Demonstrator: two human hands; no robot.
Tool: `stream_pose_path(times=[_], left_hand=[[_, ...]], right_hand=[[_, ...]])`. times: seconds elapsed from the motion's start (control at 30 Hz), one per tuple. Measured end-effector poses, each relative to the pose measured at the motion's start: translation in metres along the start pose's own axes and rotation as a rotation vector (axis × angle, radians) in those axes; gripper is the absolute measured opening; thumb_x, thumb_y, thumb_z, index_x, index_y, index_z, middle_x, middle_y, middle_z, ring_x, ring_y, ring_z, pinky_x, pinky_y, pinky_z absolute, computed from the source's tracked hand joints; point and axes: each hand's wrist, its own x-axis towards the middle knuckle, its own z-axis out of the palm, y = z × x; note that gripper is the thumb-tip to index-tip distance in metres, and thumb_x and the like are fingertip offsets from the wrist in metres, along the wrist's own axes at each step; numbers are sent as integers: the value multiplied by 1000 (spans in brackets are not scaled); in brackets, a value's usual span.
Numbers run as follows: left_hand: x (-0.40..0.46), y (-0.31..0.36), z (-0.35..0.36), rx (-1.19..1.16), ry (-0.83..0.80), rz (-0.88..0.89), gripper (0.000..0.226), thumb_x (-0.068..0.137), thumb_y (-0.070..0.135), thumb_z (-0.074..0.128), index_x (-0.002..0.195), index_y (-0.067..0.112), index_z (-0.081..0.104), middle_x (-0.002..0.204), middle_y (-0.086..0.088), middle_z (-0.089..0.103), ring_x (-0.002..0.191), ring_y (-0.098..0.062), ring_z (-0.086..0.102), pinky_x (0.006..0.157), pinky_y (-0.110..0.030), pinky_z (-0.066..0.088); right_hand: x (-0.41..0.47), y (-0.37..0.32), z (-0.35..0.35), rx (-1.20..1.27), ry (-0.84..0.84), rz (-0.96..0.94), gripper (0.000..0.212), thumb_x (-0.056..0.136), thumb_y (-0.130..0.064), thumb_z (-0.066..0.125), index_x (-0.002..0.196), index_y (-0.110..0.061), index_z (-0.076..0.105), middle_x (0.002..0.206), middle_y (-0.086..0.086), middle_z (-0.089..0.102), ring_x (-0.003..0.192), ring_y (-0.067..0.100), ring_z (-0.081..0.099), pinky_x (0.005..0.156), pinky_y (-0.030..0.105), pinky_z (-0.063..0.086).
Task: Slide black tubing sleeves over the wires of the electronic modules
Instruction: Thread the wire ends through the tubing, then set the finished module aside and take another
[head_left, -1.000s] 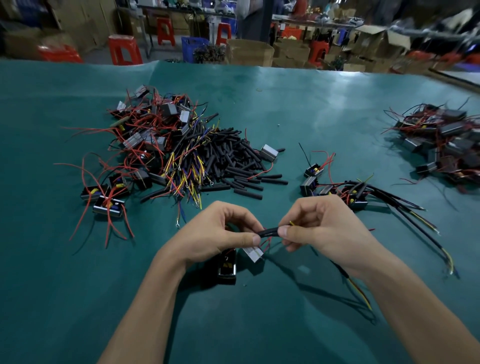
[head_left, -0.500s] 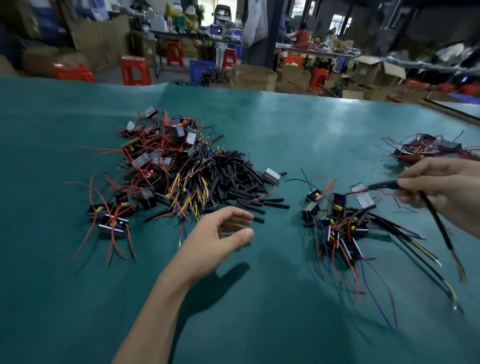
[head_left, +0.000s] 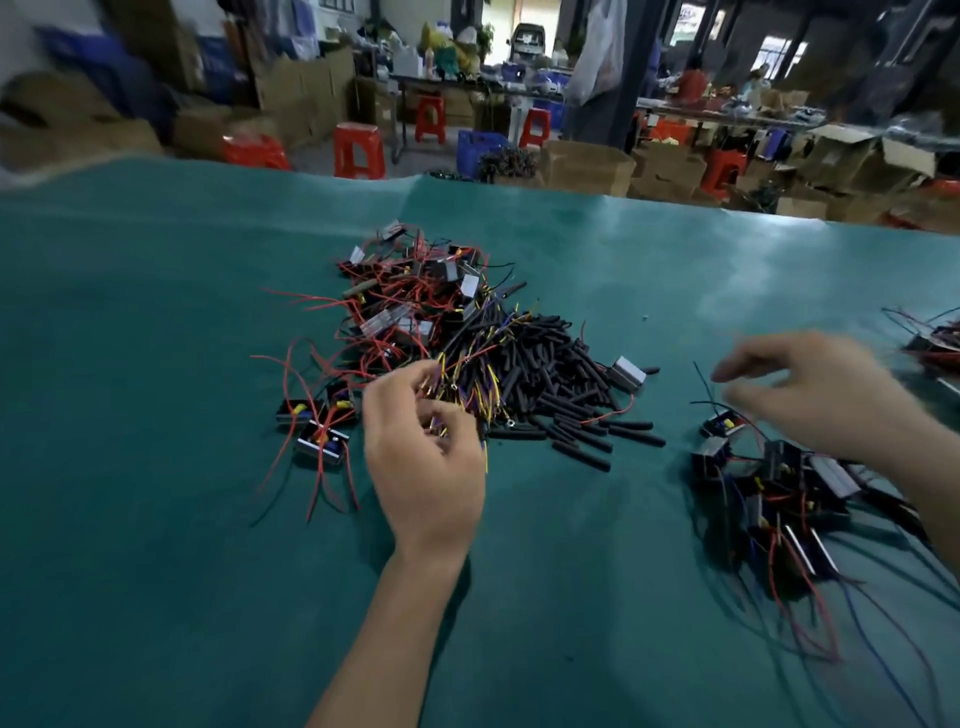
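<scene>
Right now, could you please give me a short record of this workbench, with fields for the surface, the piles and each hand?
surface: green table mat
centre pile: loose black tubing sleeves beside unsleeved modules with red wires
right pile: small black modules with sleeved wires
far right: further wired modules, partly cut off
left hand: over the yellow-tipped wires, fingers curled; grip unclear
right hand: blurred, fingers relaxed, holds nothing, above the right pile

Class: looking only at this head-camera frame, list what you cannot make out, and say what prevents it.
- Blurred right hand: motion blur hides whether it holds anything.
- Left hand fingertips: buried among the yellow and blue wires, grip unclear.
- Far-right pile of red-wired modules: cut off by the frame edge.
</scene>
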Motion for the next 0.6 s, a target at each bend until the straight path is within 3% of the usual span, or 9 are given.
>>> stream_pose_path(times=[0.13, 0.2, 0.27, 0.33, 0.4, 0.5, 0.6], left_hand=[[10, 1, -8, -197, 277, -22, 22, 95, 15, 53, 117, 15, 51, 112, -3, 47, 75, -14, 57, 59, -27, 49], [13, -3, -12, -146, 341, -27, 17, 95, 18, 51, 112, 17, 51, 107, -6, 50, 77, -10, 51, 69, -28, 47], [13, -11, -10, -53, 250, -117, 13, 93, 18, 53, 106, 17, 54, 99, -5, 58, 77, -15, 53, 73, -37, 49], [11, -15, -6, 52, -3, -263, 18, 91, 14, 58, 108, 19, 54, 97, -1, 60, 81, -22, 58, 78, -48, 51], [8, -15, -2, 191, -211, -293, 28, 90, 13, 61, 116, 20, 53, 100, 2, 58, 90, -24, 59, 84, -48, 50], [6, -14, -3, 245, -237, -229, 28, 90, 13, 58, 116, 20, 56, 98, 5, 57, 87, -19, 57, 79, -42, 49], [7, -13, -5, 230, -204, -244, 23, 90, 10, 54, 110, 21, 57, 94, 6, 59, 82, -15, 56, 72, -38, 47]], right_hand=[[19, -89, 26, 43, -235, -190, 9, 87, -18, 73, 89, -25, 78, 84, -11, 75, 85, 9, 68, 82, 28, 52], [33, -125, 45, -9, -271, -289, 14, 88, -15, 67, 93, -23, 77, 88, -6, 76, 89, 16, 68, 85, 29, 53], [48, -156, 63, -59, -264, -374, 20, 88, -13, 59, 97, -21, 76, 94, 2, 75, 95, 24, 66, 87, 36, 55], [65, -178, 81, -72, -245, -394, 19, 90, -18, 57, 96, -17, 74, 95, 8, 73, 94, 30, 66, 83, 41, 58], [80, -195, 98, -74, -271, -370, 23, 94, -32, 61, 89, -12, 71, 87, 10, 70, 84, 31, 65, 73, 38, 57], [91, -210, 124, -35, -318, -287, 43, 94, -47, 64, 69, -15, 51, 72, 7, 54, 72, 31, 57, 63, 33, 45], [93, -215, 141, 88, -256, -223, 42, 95, -38, 67, 63, -20, 47, 78, 10, 56, 77, 33, 58, 67, 35, 46]])
